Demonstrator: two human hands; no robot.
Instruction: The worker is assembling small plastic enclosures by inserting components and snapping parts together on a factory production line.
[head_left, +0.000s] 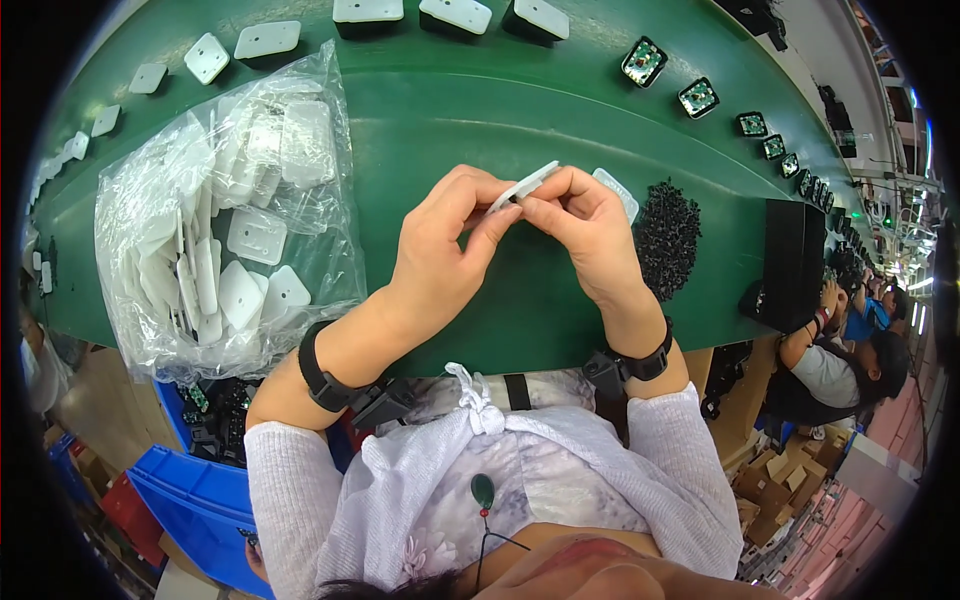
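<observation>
A white plastic cover plate [533, 181] is held up on edge between my two hands, above the green work surface [450, 120]. My left hand [443, 245] grips its near left end between thumb and fingers. On the other end, the fingers of my right hand [590, 225] are closed, pinching at the plate; a small dark bit shows by the fingertips, too small to name for certain. Just right of that hand lies another white plate [614, 192], partly covered by the hand. Beside it spreads a pile of small black parts [668, 240].
To the left, an open clear plastic bag [345, 215] holds many white plates. Black housings with white covers [455, 14] line the far side; others with exposed green circuit boards [645, 62] run to the right. A black box [795, 260] stands right, near a seated person [840, 370]. Blue bins [195, 500] sit lower left.
</observation>
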